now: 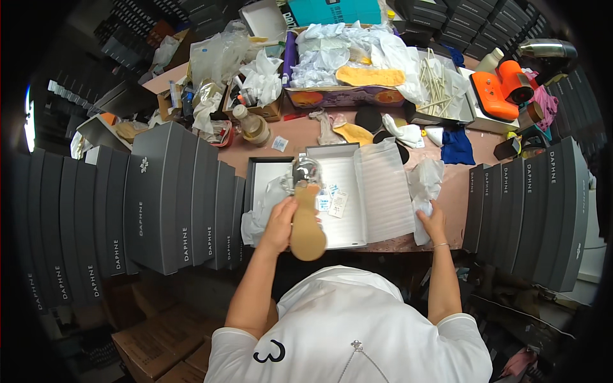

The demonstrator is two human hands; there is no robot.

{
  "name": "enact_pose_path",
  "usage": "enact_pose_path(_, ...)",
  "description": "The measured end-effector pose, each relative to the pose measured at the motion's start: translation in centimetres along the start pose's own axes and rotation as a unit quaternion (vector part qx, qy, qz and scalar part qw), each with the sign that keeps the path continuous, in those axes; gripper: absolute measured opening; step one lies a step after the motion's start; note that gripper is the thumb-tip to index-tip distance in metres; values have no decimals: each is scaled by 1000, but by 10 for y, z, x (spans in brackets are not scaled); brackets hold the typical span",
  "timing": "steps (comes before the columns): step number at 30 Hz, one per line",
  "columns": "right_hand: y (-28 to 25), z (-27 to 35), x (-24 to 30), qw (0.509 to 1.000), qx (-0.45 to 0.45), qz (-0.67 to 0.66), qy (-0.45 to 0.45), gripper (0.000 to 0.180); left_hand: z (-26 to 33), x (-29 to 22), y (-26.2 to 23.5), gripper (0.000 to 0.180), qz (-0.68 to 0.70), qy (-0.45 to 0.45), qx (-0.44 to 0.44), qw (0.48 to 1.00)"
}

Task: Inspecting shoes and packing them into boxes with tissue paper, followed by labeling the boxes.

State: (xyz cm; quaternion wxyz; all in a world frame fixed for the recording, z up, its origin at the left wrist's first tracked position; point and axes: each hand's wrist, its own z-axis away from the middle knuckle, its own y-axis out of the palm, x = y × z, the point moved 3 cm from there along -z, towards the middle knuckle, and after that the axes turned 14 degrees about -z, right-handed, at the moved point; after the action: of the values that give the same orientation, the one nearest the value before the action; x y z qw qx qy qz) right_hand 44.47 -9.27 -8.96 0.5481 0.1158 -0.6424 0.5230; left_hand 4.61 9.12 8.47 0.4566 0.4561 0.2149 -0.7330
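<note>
A tan shoe (307,220), sole up, is being gripped by the left hand (279,225), fingers clamped on its waist, just above the near edge of the open white shoebox (348,220). Crumpled white tissue paper (423,191) is being clutched by the right hand (435,221), to the right of the shoebox, beyond the foam sheet (385,188) being draped over its right wall
</note>
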Motion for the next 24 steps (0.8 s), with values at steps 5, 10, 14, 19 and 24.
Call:
enact_pose_path(5, -57, 36, 156, 954, 3, -301, 5, 53, 15, -2, -11, 49, -467, 172, -120, 859)
enact_pose_path(10, 24, 77, 272, 963, 75, -173, -195, 48, 18, 32, 136, 66, 192, 81, 105, 972)
enact_pose_path(14, 48, 94, 290, 911, 168, -263, -271, 65, 8, 34, 92, 68, 241, 133, 18, 961)
enact_pose_path(19, 64, 66, 310, 920, 251, -234, -188, 35, 18, 43, 60, 76, 287, 100, 91, 948)
enact_pose_path(24, 75, 115, 312, 852, 271, 6, -448, 12, 40, 59, 43, 79, 249, 65, -1, 966)
